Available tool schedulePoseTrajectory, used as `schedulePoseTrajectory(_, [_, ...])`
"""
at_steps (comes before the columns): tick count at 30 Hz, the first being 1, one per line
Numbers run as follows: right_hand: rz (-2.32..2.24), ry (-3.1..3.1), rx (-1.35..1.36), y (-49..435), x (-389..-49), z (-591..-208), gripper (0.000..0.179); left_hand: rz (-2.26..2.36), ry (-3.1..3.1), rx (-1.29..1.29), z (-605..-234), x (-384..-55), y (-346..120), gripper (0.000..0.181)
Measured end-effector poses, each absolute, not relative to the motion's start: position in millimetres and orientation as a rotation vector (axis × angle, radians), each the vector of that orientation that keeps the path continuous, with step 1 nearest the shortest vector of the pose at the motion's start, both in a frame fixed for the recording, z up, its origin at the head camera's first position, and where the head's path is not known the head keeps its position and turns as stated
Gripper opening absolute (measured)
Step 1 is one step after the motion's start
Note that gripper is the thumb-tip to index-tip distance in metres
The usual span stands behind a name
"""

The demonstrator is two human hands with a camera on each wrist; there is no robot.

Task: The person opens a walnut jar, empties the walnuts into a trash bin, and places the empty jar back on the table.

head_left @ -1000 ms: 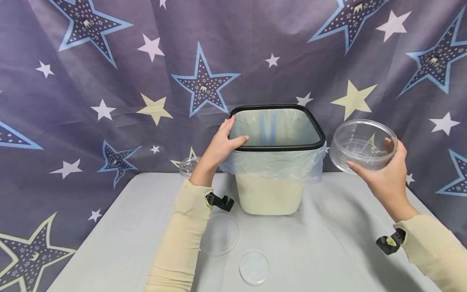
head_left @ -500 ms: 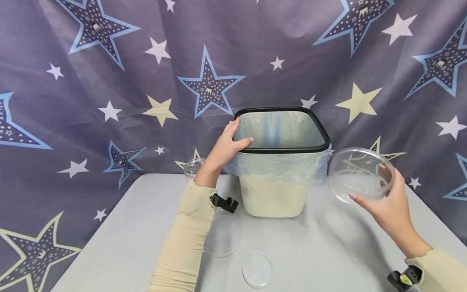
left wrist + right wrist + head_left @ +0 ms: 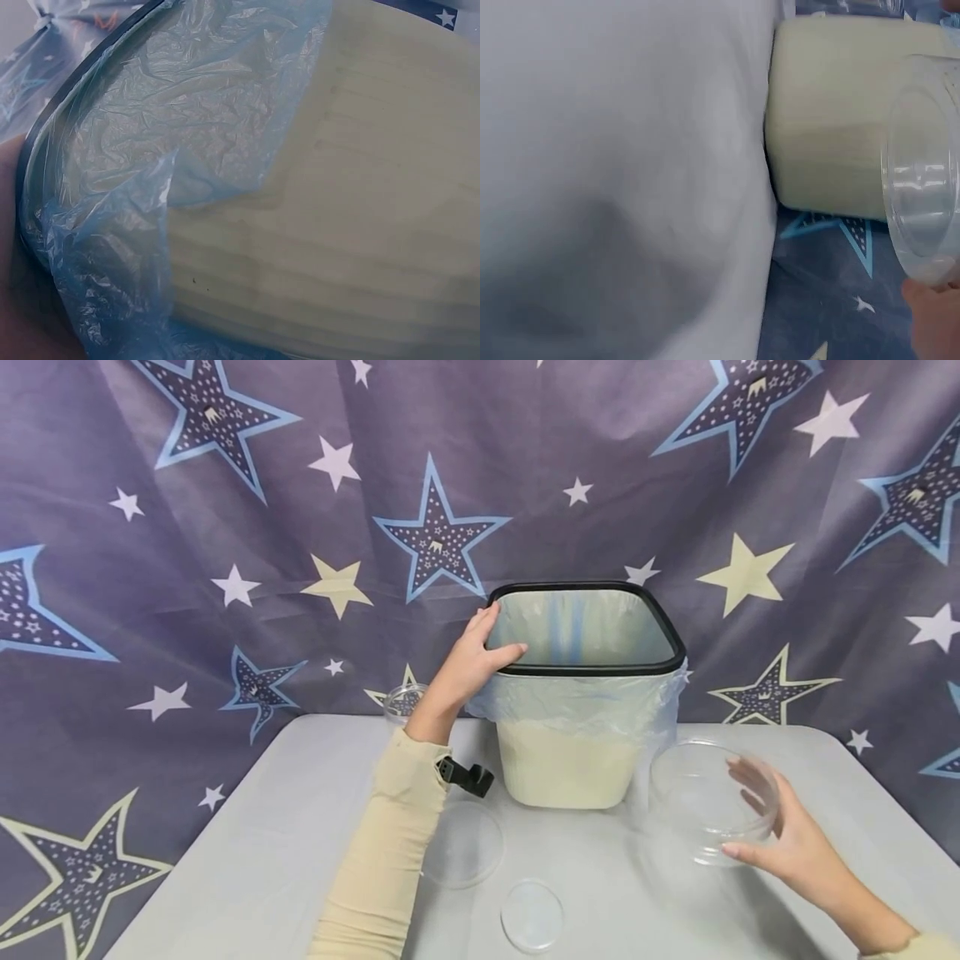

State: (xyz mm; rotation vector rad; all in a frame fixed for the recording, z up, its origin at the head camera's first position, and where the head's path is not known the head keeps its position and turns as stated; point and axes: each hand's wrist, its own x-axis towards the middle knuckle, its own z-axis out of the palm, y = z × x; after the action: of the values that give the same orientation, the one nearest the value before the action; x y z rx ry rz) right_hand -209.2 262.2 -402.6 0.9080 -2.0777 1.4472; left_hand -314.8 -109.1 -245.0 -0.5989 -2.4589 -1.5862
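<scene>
A cream trash bin (image 3: 566, 768) with a black rim stands upright at the back of the table. A pale blue bag (image 3: 585, 702) lines it and is folded down over its outside. My left hand (image 3: 467, 664) grips the bin's left rim, thumb across the front corner. In the left wrist view, that hand (image 3: 34, 319) is partly cut off beside the crinkled bag (image 3: 202, 97). In my right hand (image 3: 802, 847) is a round clear plastic container (image 3: 686, 814), held by its side above the table. The right wrist view shows this container (image 3: 922, 180) overlapping the bin (image 3: 832, 120).
Two clear round lids lie on the table: a larger lid (image 3: 463, 847) beside my left forearm and a smaller lid (image 3: 532, 917) at the front. Behind my left wrist stands another clear container (image 3: 401, 700), partly hidden. A star-patterned curtain (image 3: 247, 527) hangs behind the table (image 3: 262, 852).
My right hand has lowered the clear container from beside the bin's rim toward the table and a little nearer to me. The left hand stays at the bin's rim. The head view has shifted slightly.
</scene>
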Motion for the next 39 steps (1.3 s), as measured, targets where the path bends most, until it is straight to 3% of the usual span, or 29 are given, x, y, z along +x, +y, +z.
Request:
schedulePoseTrajectory(11, [1.548, -2.197, 1.162, 243, -208, -416, 0.099, -1.573, -2.487, -0.59, -245, -318, -110, 0.081])
schedulePoseTrajectory(32, [1.603, -2.392, 1.186, 222, -210, -441, 0.101, -1.561, -2.47, -0.588, -243, -317, -108, 0.079])
schedulePoseTrajectory(39, [1.635, -2.381, 1.311, 223, -212, -445, 0.097, -1.586, -2.477, -0.588, -243, -316, -109, 0.078])
